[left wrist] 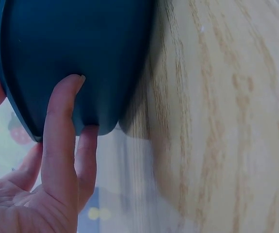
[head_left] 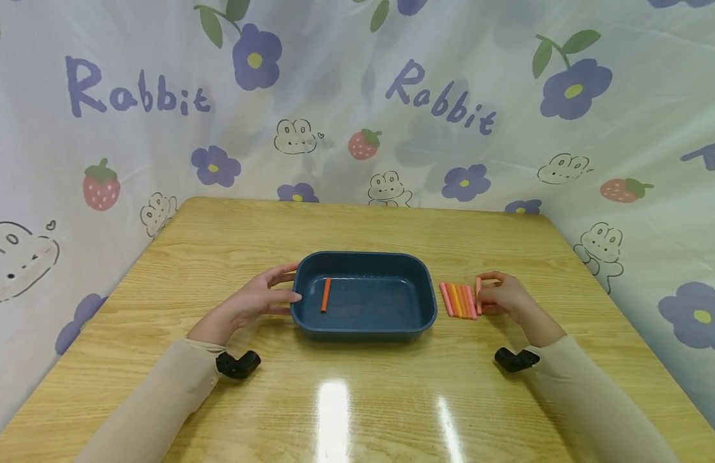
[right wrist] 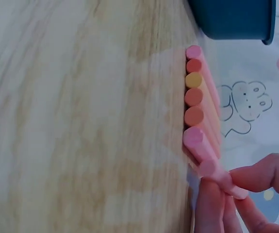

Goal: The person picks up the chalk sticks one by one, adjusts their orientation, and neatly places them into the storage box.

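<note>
My left hand (head_left: 256, 299) holds the left end of a dark blue plastic tub (head_left: 363, 332), its thumb on the rim and other fingers against the outer wall. The left wrist view shows fingertips touching the tub's side (left wrist: 110, 58). Inside the tub, toward its left, lies an orange-red chalk stick (head_left: 325, 296). Right of the tub, my right hand (head_left: 505, 296) pinches a pink chalk stick (right wrist: 214, 172) between thumb and fingers. It is beside a row of pink, orange and yellow chalk sticks (head_left: 458, 300) lying side by side; a pink stick (right wrist: 195, 138) ends the row nearest the hand.
The light wooden table (head_left: 380, 386) carries the tub and chalk. A white cloth (head_left: 334, 96) printed with rabbits, flowers and strawberries hangs behind and at both sides. Each wrist bears a black device, one on the left (head_left: 238, 364) and one on the right (head_left: 516, 359).
</note>
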`<state>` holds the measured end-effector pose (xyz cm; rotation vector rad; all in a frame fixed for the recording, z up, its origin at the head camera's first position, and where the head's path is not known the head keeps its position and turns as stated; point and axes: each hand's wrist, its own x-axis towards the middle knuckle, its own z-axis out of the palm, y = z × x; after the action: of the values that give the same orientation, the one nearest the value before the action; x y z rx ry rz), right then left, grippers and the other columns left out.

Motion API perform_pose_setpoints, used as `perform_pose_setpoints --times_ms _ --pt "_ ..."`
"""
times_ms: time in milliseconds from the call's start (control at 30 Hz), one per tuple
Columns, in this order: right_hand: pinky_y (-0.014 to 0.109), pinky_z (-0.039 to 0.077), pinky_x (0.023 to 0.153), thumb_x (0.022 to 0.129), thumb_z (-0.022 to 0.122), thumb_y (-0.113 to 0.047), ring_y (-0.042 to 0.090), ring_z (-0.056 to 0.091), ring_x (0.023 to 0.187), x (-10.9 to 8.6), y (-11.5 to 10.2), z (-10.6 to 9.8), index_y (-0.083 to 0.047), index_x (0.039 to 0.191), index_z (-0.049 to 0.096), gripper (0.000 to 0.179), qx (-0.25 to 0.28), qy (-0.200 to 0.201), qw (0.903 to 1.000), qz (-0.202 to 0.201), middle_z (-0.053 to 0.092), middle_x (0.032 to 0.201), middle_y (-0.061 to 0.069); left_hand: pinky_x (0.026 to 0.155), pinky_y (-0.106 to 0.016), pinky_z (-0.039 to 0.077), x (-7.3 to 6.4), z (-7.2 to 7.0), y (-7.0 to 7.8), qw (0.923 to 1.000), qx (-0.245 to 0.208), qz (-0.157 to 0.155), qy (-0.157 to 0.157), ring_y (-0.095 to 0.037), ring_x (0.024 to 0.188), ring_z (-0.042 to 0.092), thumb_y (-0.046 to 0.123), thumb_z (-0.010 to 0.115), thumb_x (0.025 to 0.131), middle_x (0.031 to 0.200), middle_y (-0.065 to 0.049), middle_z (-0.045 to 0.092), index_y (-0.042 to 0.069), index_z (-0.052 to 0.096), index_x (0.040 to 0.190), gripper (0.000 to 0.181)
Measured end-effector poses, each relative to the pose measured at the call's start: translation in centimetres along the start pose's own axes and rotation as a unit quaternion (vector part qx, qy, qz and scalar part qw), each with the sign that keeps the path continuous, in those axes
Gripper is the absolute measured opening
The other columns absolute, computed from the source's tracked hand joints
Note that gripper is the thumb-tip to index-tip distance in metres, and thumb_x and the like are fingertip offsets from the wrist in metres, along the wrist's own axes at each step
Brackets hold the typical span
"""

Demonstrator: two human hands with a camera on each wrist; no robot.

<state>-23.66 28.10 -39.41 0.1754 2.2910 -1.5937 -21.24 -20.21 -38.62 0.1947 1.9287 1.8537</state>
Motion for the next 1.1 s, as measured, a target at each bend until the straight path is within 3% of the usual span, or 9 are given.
perform_pose_setpoints --times_ms 133,300,700,1100 --pt "0.033 0.055 0.074 0.089 0.056 -0.002 0.013 0.061 0.078 -0.2 -0.3 0.0 0.005 0.143 0.023 0.063 0.050 -0.001 0.9987 -0.010 0.053 0.104 0.012 0.082 -0.045 0.052 0.0 0.0 0.0 1.0000 0.000 0.001 0.001 -0.035 0.108 0.055 0.004 0.065 0.085 0.147 -0.023 0.020 0.007 0.019 0.148 0.078" --pt "0.032 0.054 0.080 0.092 0.054 -0.003 0.012 0.061 0.081 -0.4 -0.9 0.3 0.003 0.146 0.017 0.066 0.116 -0.009 0.9931 -0.014 0.055 0.103 0.009 0.082 -0.045 0.052 0.0 0.0 0.0 1.0000 0.000 0.002 0.001 -0.035 0.107 0.056 0.004 0.065 0.085 0.146 -0.023 0.020 0.007 0.020 0.148 0.078" --pt "0.025 0.053 0.076 0.094 0.051 -0.003 0.011 0.062 0.080 -1.4 -3.0 1.8 -0.002 0.149 0.010 0.068 0.242 -0.030 0.9699 0.002 0.055 0.101 0.005 0.082 -0.046 0.051 0.1 0.1 -0.1 1.0000 0.003 0.001 0.003 -0.034 0.106 0.056 0.005 0.065 0.085 0.146 -0.023 0.021 0.007 0.021 0.148 0.077" --pt "0.023 0.053 0.078 0.095 0.049 -0.002 0.012 0.061 0.085 -2.2 -5.8 3.3 -0.006 0.150 0.011 0.067 0.280 -0.048 0.9588 0.007 0.034 0.131 0.016 0.083 -0.045 0.051 -0.1 0.1 0.1 1.0000 0.004 0.002 0.002 -0.035 0.108 0.055 0.005 0.065 0.085 0.146 -0.025 0.019 0.006 0.019 0.148 0.078"
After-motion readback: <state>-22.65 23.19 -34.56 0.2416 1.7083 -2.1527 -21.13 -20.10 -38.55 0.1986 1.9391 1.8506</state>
